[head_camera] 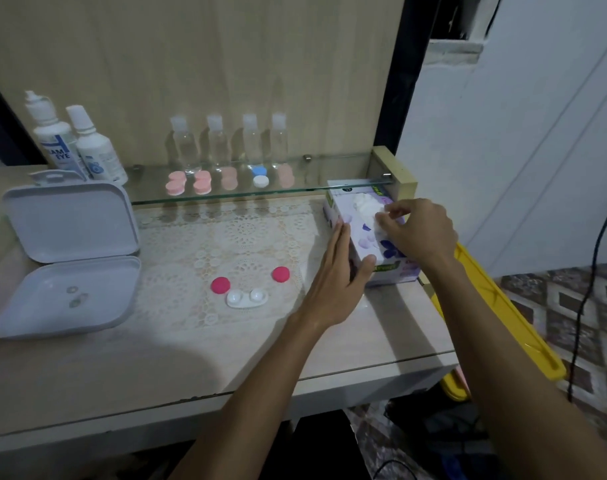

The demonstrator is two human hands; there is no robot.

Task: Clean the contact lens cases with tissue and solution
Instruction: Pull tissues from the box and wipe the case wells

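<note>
Pale wood-grain tabletop under a lace mat; wood panel behind, white wall and patterned floor tiles at 3 o'clock. A glass shelf along the back carries four clear bottles and pink, blue and white lens case caps.

Open white lens case lies near mat centre, two magenta caps beside it at 10 and 2 o'clock, well apart from both hands.

Tissue box sits at 3 o'clock of the mat. Left hand presses flat against the box's near side, fingers straight, thumb on top. Right hand, its grip closed in a pinch, holds the white tissue over the box opening.

Solution bottles stand at 10 o'clock behind an open grey hinged box; two small items in its tray are too small to identify. A yellow object is cut off by the tabletop edge.
</note>
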